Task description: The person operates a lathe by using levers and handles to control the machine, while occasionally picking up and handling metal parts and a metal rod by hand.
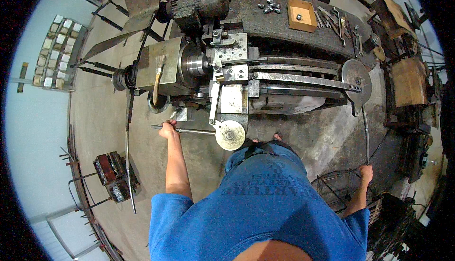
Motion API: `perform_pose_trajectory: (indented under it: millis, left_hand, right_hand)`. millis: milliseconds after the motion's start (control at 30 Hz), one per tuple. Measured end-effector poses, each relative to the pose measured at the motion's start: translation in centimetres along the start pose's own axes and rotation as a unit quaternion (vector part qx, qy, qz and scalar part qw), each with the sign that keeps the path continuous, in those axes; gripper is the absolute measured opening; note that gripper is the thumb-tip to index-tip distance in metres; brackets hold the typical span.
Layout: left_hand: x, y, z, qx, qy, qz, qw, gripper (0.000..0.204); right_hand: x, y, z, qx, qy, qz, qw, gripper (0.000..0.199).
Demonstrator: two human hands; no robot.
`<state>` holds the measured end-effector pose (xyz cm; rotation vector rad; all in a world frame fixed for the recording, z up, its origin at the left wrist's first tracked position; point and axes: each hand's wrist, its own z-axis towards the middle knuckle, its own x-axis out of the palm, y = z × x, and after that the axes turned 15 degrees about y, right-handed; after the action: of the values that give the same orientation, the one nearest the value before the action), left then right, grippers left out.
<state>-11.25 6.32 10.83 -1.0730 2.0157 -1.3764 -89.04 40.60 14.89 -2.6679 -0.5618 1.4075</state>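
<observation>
My left hand (pixel 167 129) is wrapped round a metal lever (pixel 196 131), which runs to a pale round disc (pixel 230 136) at the front of the lathe-like machine. Out to the right, my right hand (pixel 366 172) grips the lower end of a long lever (pixel 365 123). That one hangs from a grey round disc (pixel 356 78) at the far end of the rails. A flat link bar (pixel 303 80) joins this disc to the tool slide (pixel 232 52). Left of the slide is the round chuck (pixel 193 64), with a bright metal piece at its centre.
A paintbrush (pixel 157 81) lies on the headstock (pixel 166 54), below a dark motor (pixel 201 2). Behind, a bench holds small metal parts (pixel 270 7), a cardboard box (pixel 302 15) and several wrenches (pixel 337 21). A metal crate (pixel 114 175) stands on the floor at left.
</observation>
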Motion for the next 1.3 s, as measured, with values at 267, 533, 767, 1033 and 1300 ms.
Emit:
perform_pose_trajectory:
  millis: [267,533,767,1033,1300]
  left_hand:
    - [0.5,0.2,-0.1,0.005,0.007,0.000,1.000,0.003]
    - [-1.9,1.3,0.6,-0.009,0.046,-0.034,0.998,0.006]
    - [0.9,1.0,-3.3,-0.043,0.056,0.053,0.996,0.016]
    - [0.4,0.9,-4.0,-0.026,0.048,0.053,0.997,0.011]
    - [-1.3,-0.6,-3.5,-0.104,0.163,0.112,0.975,0.022]
  right_hand:
    - [4.4,-0.8,6.2,-0.044,-0.115,0.007,0.992,0.048]
    - [-0.7,8.3,8.3,-0.182,-0.215,0.082,0.956,0.051]
    - [-7.8,6.7,24.1,-0.289,-0.301,-0.077,0.905,0.056]
    - [-19.1,15.9,25.2,-0.324,-0.223,-0.177,0.902,0.051]
    - [-20.4,15.5,26.8,-0.234,-0.290,-0.212,0.903,0.067]
